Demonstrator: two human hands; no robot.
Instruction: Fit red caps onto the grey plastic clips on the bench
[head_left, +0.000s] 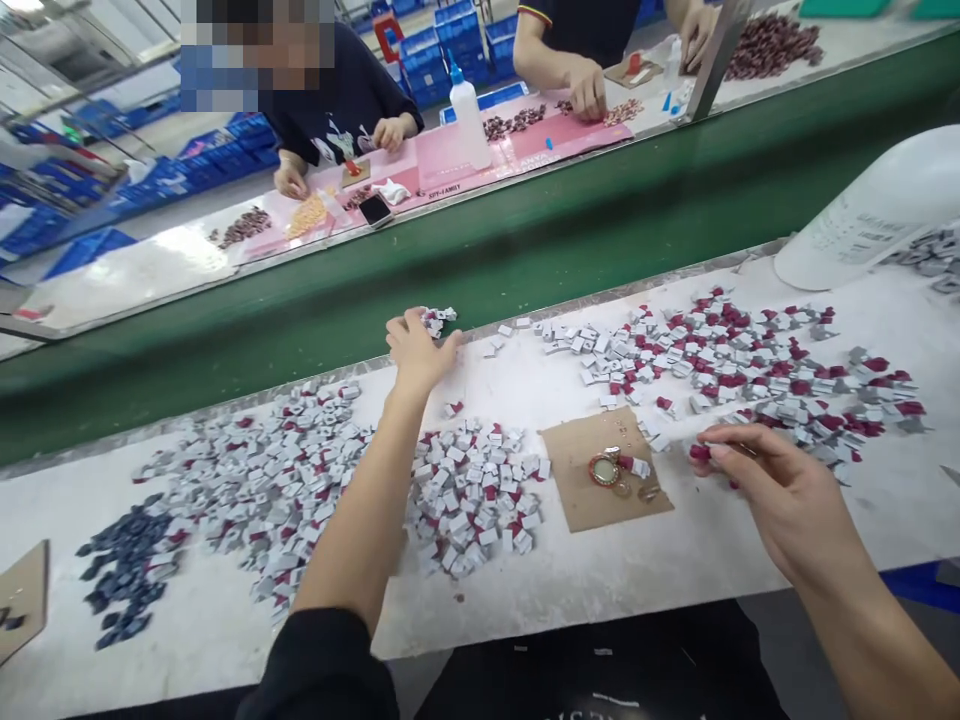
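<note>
A small handful of grey-and-red clips (439,319) sits at the desk's (675,560) far edge under the left hand (417,350), grip closed around them; the right hand (780,495) pinches one red piece (699,453) beside the cardboard square (600,470). Steady, small pickups likely serve best.

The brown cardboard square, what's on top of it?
On the cardboard square sit a small red-and-gold ring, one grey piece and some tiny bits. Nothing covers it; its underside is hidden.

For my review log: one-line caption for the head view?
Left hand reaches toward the green belt; right hand pinches a red piece.
</note>
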